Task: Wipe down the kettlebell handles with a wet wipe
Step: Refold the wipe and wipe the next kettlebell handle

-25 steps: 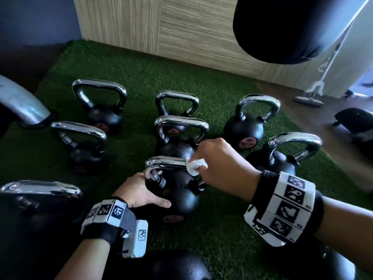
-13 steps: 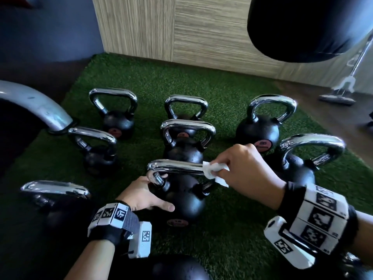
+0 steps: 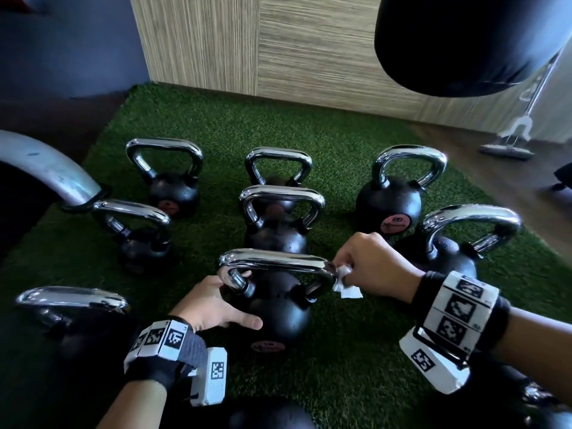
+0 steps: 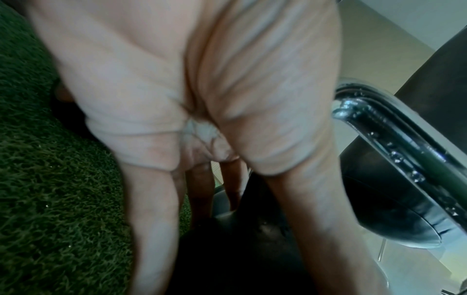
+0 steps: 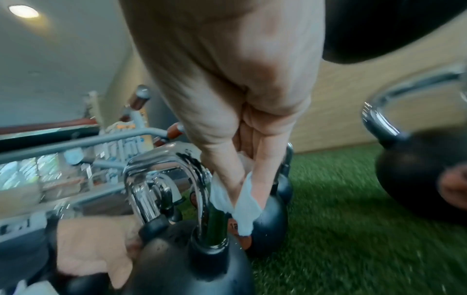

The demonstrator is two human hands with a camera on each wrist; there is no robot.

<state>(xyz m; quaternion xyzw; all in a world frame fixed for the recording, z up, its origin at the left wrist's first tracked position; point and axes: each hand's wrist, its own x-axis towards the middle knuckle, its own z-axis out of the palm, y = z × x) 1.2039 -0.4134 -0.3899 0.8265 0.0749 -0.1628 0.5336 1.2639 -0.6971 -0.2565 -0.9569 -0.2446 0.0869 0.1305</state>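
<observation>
A black kettlebell (image 3: 278,317) with a chrome handle (image 3: 272,260) stands on the green turf right in front of me. My left hand (image 3: 216,301) rests flat against the left side of its ball, thumb stretched across the front; the left wrist view shows the fingers (image 4: 151,209) lying straight on the black ball. My right hand (image 3: 356,267) pinches a crumpled white wet wipe (image 3: 345,281) against the right-hand bend of the handle. In the right wrist view the wipe (image 5: 240,199) hangs from the fingertips beside the wet chrome handle (image 5: 164,169).
Several more chrome-handled kettlebells stand around on the turf (image 3: 356,351), one (image 3: 445,243) close under my right hand. A black punching bag (image 3: 458,41) hangs at upper right. A curved metal tube (image 3: 52,168) is at left, a wood-panel wall (image 3: 278,57) behind.
My right hand has slid the wipe to the right along the handle, from near its middle to its right-hand bend. The left hand has stayed on the kettlebell's ball.
</observation>
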